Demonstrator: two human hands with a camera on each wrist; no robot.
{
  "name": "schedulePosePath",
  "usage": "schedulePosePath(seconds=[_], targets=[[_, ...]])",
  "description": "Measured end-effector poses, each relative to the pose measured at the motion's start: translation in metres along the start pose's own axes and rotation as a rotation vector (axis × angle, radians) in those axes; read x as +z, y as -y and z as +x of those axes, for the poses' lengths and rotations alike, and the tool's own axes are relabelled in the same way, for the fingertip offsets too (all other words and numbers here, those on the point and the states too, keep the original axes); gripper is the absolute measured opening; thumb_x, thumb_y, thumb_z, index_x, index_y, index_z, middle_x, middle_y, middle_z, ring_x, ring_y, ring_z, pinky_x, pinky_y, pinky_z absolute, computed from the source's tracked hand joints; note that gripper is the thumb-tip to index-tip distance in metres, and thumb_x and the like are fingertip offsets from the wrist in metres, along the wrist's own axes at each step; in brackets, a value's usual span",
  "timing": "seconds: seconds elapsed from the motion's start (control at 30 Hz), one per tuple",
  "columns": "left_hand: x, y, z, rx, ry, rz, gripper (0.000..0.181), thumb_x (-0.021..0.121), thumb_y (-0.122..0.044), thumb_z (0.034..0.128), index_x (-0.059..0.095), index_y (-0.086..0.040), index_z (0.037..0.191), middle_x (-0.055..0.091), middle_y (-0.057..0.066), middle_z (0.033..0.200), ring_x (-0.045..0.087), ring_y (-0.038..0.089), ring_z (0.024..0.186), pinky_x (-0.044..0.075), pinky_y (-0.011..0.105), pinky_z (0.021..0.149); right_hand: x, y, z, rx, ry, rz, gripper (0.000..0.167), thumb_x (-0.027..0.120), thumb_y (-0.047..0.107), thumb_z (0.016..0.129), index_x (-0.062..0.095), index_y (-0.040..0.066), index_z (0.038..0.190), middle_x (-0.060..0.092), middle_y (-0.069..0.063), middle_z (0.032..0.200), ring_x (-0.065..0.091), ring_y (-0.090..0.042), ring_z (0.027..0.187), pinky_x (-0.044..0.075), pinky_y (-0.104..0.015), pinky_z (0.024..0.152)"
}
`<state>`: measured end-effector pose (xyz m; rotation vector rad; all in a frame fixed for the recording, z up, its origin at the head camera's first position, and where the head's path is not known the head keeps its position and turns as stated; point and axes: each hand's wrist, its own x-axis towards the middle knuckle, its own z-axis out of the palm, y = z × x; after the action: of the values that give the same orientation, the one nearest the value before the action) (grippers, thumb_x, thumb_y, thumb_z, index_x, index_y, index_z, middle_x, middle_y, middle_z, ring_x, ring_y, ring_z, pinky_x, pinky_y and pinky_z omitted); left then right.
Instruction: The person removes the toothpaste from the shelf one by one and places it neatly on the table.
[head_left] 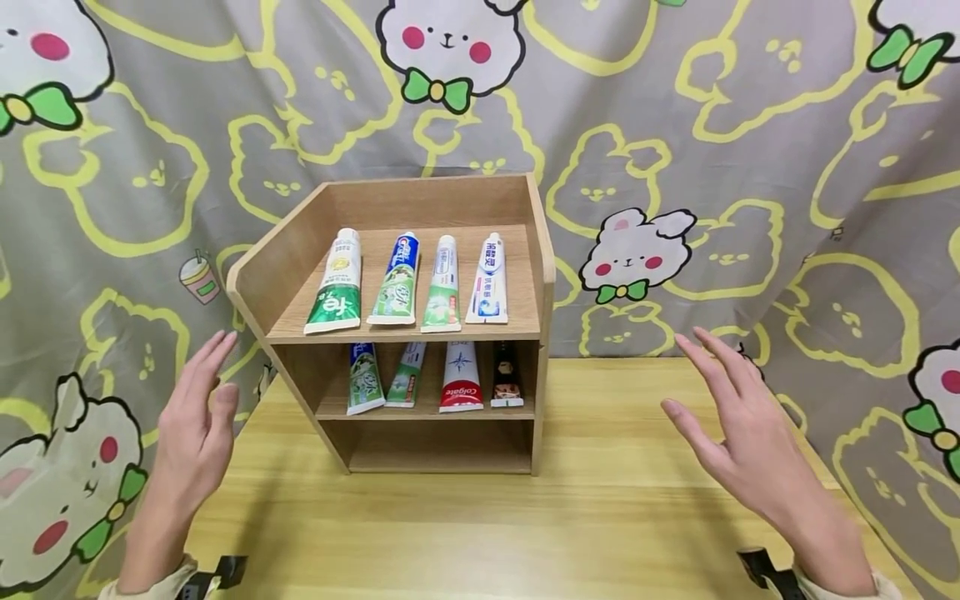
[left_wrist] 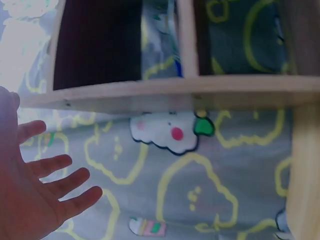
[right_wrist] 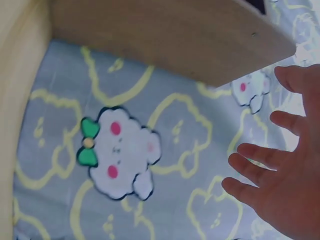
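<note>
Multicoloured plastic toothpaste tubes (head_left: 396, 279), apparently all shelved, lie in a tan wooden rack (head_left: 431, 203); left hand (head_left: 192, 429), right hand (head_left: 753, 437) apart, unladen.

Tubes (head_left: 395, 282) are laid on two tiers of a wooden shelf (head_left: 429, 205). The left hand (head_left: 193, 429) and right hand (head_left: 750, 442) are held on either side.

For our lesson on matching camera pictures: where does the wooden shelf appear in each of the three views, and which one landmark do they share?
Head: the wooden shelf stands a little left of centre, its open front showing.
Left wrist: the wooden shelf stretches across the top.
Right wrist: the wooden shelf takes up much of the top, showing a plain panel.
Shared landmark: the curtain printed with white rabbits.
</note>
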<state>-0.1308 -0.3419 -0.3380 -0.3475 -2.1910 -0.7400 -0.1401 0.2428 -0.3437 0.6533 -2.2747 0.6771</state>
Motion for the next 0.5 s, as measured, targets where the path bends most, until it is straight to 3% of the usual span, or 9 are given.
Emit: schedulePosePath(seconds=[0.17, 0.37, 0.5], targets=[[0.006, -0.008, 0.018, 0.062, -0.084, -0.075, 0.046, 0.047, -0.017, 0.1085, 0.047, -0.011, 0.154, 0.045, 0.011, 0.157, 0.046, 0.01, 0.138, 0.034, 0.012, 0.105, 0.001, 0.016, 0.012, -0.06, -0.028, 0.026, 0.071, 0.052, 0.057, 0.102, 0.044, 0.013, 0.156, 0.036, -0.012, 0.162, 0.037, -0.039, 0.144, 0.027, -0.038, 0.119], [0.008, -0.016, 0.038, -0.002, -0.161, -0.12, 0.046, 0.049, -0.018, 0.108, 0.048, -0.013, 0.153, 0.048, 0.006, 0.155, 0.05, 0.01, 0.135, 0.036, 0.014, 0.103, 0.001, 0.037, 0.028, -0.117, -0.091, 0.06, 0.073, 0.051, 0.059, 0.102, 0.048, 0.006, 0.152, 0.041, -0.015, 0.157, 0.043, -0.038, 0.139, 0.028, -0.024, 0.115], [0.008, -0.02, 0.051, -0.01, -0.16, -0.19, 0.045, 0.046, -0.017, 0.1084, 0.048, -0.012, 0.153, 0.047, 0.007, 0.155, 0.051, 0.013, 0.135, 0.039, 0.017, 0.102, 0.002, 0.047, 0.037, -0.133, -0.086, 0.067, 0.071, 0.051, 0.058, 0.102, 0.047, 0.008, 0.153, 0.041, -0.013, 0.158, 0.043, -0.036, 0.14, 0.03, -0.021, 0.111]])
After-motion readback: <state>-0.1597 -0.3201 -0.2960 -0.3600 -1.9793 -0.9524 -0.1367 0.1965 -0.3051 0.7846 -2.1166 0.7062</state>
